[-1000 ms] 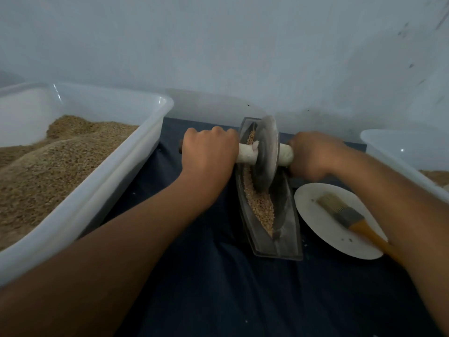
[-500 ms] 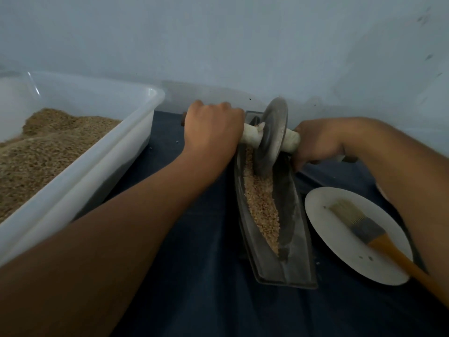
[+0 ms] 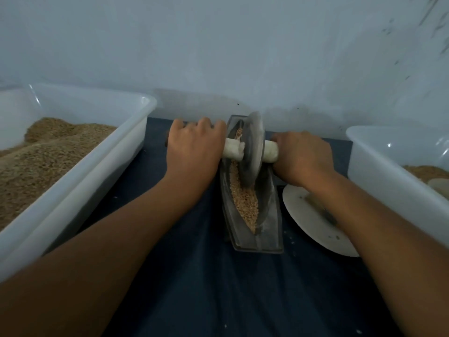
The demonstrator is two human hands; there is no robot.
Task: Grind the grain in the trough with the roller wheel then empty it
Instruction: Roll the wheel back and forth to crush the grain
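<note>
I have both hands wrapped around the axle of the roller wheel (image 3: 252,152): my left hand (image 3: 194,152) grips the handle on its side, fingers curled over the top, and my right hand (image 3: 302,158) grips the other end the same way. The wheel stands on edge in the far half of the trough (image 3: 269,215), which lies lengthwise in front of me on the dark blue table (image 3: 218,288). The grain (image 3: 244,203) sits in the groove, mostly piled on the near side of the wheel, with a little showing past it. A big white tub (image 3: 80,188) heaped with grain is at my left, a second white tub (image 3: 379,171) is at my right, and a white plate (image 3: 313,229) lies just beside the trough, partly under my right forearm.
</note>
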